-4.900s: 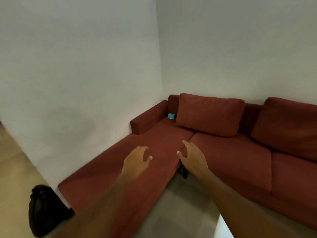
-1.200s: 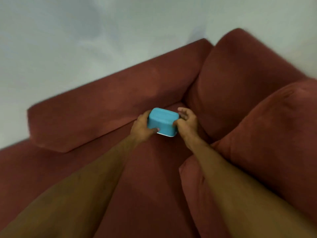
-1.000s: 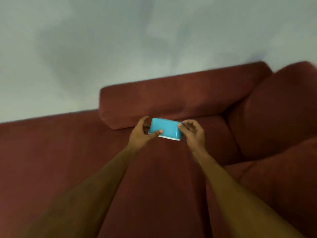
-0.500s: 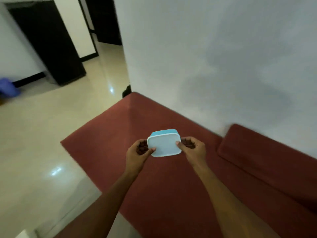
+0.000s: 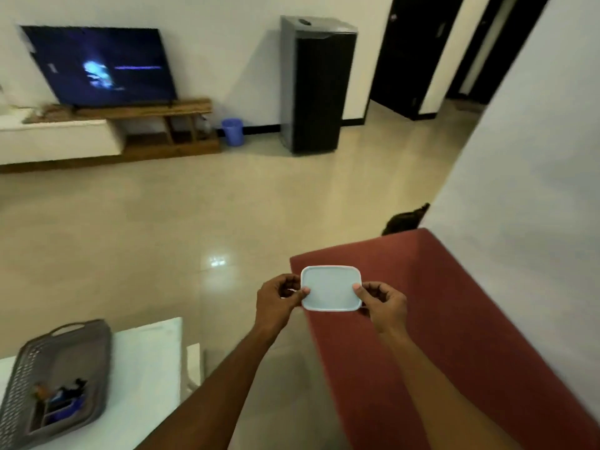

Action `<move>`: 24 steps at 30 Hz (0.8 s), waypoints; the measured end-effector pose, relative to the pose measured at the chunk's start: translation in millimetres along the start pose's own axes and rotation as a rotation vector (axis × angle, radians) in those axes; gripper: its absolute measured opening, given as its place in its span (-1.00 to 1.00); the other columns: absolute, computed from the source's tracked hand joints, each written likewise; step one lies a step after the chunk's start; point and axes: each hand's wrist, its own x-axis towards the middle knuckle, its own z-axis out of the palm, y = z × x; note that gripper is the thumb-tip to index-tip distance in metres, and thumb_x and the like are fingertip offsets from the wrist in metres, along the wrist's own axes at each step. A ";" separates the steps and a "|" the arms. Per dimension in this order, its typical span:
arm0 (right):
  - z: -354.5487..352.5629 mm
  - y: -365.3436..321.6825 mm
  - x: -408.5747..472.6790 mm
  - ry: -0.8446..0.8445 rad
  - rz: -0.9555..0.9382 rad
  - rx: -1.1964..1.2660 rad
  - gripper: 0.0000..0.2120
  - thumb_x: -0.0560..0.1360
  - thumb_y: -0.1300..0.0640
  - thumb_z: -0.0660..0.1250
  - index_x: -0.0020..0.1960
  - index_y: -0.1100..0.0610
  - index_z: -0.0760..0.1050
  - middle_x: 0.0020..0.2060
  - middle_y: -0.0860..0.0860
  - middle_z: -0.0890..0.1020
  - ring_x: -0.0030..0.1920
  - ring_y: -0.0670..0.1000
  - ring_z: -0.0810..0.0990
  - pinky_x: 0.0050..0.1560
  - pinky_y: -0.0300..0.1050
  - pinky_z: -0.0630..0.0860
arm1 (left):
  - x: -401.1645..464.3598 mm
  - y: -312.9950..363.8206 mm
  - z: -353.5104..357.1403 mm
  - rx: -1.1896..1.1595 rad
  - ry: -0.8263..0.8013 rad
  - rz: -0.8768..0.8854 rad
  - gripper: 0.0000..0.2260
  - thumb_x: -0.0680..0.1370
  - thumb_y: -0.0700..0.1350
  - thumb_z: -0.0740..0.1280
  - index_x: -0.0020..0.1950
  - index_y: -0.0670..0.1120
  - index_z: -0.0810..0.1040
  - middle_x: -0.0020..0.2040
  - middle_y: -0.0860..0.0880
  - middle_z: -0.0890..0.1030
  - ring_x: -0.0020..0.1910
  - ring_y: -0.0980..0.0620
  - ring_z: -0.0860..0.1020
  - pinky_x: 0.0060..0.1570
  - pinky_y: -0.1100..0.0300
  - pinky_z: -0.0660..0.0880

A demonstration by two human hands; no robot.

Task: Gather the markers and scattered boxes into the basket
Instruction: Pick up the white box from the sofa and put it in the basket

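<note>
A small box (image 5: 330,289) with a pale lid facing me is held in the air between both hands, over the near end of the red sofa (image 5: 461,319). My left hand (image 5: 280,298) grips its left edge and my right hand (image 5: 383,303) grips its right edge. At the lower left a grey perforated basket (image 5: 81,352) lies on a white table (image 5: 149,368); several dark and coloured items, blurred, lie in its near end.
Glossy beige floor spreads ahead. A TV (image 5: 100,64) stands on a wooden unit (image 5: 156,125) at the back left, with a blue bin (image 5: 232,132) and a tall black appliance (image 5: 316,86) beside it. A dark bag (image 5: 406,220) sits behind the sofa's end. A white wall rises on the right.
I picked the blue box up from the sofa corner with both hands and turned left with it. The view now faces the room, and the basket and table have come into sight.
</note>
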 end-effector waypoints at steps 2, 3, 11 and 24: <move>36.3 -10.1 8.1 -0.085 -0.038 -0.036 -0.95 0.52 0.28 0.53 -0.06 0.22 0.67 -0.25 0.08 0.69 -0.23 0.11 0.67 -0.23 -0.04 0.72 | 6.9 -1.7 -30.1 -0.047 0.072 -0.011 -0.78 0.43 -0.23 0.55 0.06 -0.15 0.66 -0.14 -0.12 0.70 -0.17 -0.03 0.68 -0.20 0.19 0.66; 53.5 -13.4 10.1 -0.115 -0.050 -0.042 -0.94 0.52 0.30 0.52 -0.03 0.25 0.66 -0.24 0.07 0.69 -0.25 0.08 0.66 -0.29 -0.14 0.71 | 7.2 -4.0 -44.9 -0.071 0.107 -0.027 -0.76 0.44 -0.24 0.55 0.09 -0.16 0.66 -0.12 -0.14 0.70 -0.16 -0.03 0.68 -0.18 0.20 0.66; 212.3 -23.1 32.3 -0.418 -0.040 0.001 -0.86 0.55 0.30 0.49 0.10 0.29 0.66 -0.09 0.21 0.67 -0.17 0.15 0.65 -0.33 -0.26 0.67 | 22.1 -34.4 -156.1 -0.166 0.443 -0.084 -0.73 0.45 -0.27 0.52 0.14 -0.15 0.68 -0.08 -0.13 0.71 -0.11 -0.07 0.70 -0.06 0.05 0.68; 444.0 -8.5 78.4 -1.063 -0.186 -0.257 -0.89 0.52 0.22 0.54 0.04 0.19 0.71 -0.17 0.14 0.73 -0.18 0.18 0.75 -0.13 0.10 0.73 | 63.6 -66.8 -257.1 -0.184 1.071 -0.241 -0.79 0.47 -0.20 0.52 0.06 0.02 0.69 -0.04 -0.09 0.71 -0.03 -0.12 0.70 -0.03 0.06 0.67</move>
